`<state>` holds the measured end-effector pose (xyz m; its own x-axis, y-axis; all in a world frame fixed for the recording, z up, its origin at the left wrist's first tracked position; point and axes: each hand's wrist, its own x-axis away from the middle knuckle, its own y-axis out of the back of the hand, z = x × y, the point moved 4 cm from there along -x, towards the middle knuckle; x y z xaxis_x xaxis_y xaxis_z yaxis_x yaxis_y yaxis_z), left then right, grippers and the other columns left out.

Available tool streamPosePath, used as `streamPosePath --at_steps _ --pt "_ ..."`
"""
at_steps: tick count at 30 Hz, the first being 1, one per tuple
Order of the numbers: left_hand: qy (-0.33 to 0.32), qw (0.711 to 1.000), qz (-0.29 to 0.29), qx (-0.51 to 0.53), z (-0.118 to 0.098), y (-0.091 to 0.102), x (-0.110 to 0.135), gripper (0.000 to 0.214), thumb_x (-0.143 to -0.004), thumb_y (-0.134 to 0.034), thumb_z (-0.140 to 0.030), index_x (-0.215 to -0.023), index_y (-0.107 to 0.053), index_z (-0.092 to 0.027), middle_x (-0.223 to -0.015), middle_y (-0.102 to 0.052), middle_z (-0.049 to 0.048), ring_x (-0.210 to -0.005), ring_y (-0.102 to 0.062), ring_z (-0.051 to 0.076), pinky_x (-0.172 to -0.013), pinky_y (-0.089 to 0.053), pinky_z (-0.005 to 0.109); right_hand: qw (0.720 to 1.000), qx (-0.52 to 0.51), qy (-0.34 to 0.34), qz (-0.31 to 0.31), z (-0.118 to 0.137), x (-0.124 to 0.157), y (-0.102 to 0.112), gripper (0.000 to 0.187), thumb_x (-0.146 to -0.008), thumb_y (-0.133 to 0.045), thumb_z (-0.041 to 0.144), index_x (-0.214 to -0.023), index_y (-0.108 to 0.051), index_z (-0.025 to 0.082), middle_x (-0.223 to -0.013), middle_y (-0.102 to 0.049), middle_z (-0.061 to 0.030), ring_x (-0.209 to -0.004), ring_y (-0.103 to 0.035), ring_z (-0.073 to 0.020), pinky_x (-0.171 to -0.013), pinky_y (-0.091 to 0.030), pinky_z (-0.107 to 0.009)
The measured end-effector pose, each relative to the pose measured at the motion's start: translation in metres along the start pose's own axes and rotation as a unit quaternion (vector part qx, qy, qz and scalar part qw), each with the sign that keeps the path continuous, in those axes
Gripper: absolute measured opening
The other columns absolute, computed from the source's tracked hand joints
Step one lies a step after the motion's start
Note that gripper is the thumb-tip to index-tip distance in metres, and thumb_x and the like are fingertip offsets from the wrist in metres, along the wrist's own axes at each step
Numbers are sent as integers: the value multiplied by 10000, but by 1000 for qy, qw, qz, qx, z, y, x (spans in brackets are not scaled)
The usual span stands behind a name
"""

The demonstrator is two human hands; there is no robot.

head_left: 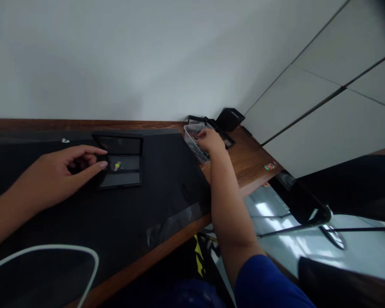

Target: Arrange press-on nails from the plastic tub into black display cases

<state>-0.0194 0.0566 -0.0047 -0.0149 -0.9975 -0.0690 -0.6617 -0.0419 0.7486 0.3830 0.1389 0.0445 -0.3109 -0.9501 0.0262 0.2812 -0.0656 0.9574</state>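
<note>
In the head view, we see the left hand point(62, 171) with thumb and forefinger apart at the left side of an open black case point(123, 179); its other fingers curl under, partly hidden, and we cannot tell whether the tips touch the case. The case lies on a dark mat point(167, 175) on the table point(244, 164), lid raised at the back, and inside it sits a small yellow-green piece point(117, 165), too small for us to make out. The right hand point(211, 140) reaches into a clear plastic bin point(191, 146); its fingertips are hard to see, so we cannot tell whether they grip anything, and the bin's contents are mostly covered. A white cable point(57, 247) is cut off by the picture's edges.
</note>
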Motion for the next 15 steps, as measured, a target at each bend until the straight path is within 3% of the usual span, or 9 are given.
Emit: streamPosePath --at_steps 3,8,15 --pt "-16 1000 -1 -11 2 -1 0 689 -757 -586 -804 -1166 -793 -290 -910 -744 16 -732 -629 217 -700 -499 334 1000 5 4 22 0 0 -2 369 -849 -724 166 -1205 -805 216 -1257 -813 -129 -1155 -761 -299 -1044 -583 -453" --pt "-20 1000 -3 -23 0 -2 0 669 -769 -568 -805 -1143 -795 -299 -914 -747 15 -731 -643 221 -677 -487 337 997 15 21 71 2 1 -9 135 -767 -793 196 -897 -833 195 -928 -819 -102 -963 -771 -293 -914 -611 -415" --pt "-4 1000 12 -12 0 -1 0 694 -719 -571 -827 -1111 -802 -304 -926 -768 31 -764 -676 247 -700 -515 362 997 25 22 70 4 2 -9 119 -778 -738 163 -877 -803 176 -861 -779 -105 -944 -745 -288 -887 -594 -406"
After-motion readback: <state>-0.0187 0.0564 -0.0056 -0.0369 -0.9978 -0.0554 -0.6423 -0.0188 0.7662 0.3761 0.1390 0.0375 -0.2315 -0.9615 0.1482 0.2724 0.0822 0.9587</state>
